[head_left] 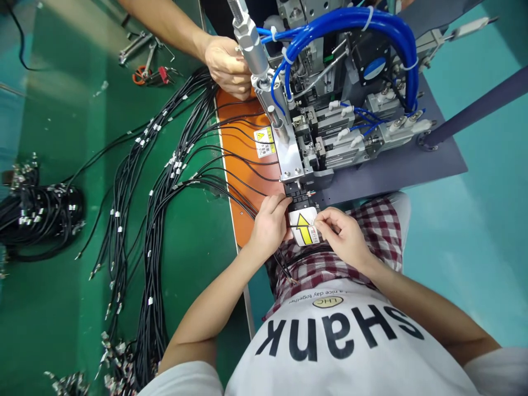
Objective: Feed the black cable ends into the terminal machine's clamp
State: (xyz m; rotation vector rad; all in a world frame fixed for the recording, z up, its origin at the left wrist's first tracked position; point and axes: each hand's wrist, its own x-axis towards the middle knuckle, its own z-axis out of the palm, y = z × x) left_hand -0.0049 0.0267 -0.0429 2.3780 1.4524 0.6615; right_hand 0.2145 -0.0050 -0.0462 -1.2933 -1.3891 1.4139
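Note:
My left hand (270, 225) is closed on a black cable (301, 226) at the front edge of the machine. The cable crosses a white label with a yellow arrow (305, 234). Its thin end wires are pinched between the thumb and fingers of my right hand (344, 236). Just beyond my hands is a dark cable holder (299, 199), with coloured wire ends sticking out at its right side. Several black cables (243, 192) run over the orange plate (245, 223) and pass under or beside my left hand.
A metal machine (330, 132) with blue air hoses (350, 19) stands ahead. Another person's hand (229, 66) is at its far left. Long cable bundles (159, 220) and a coiled bundle (49, 214) lie on the green table (66, 308). Tools with orange handles (142, 75) lie farther back.

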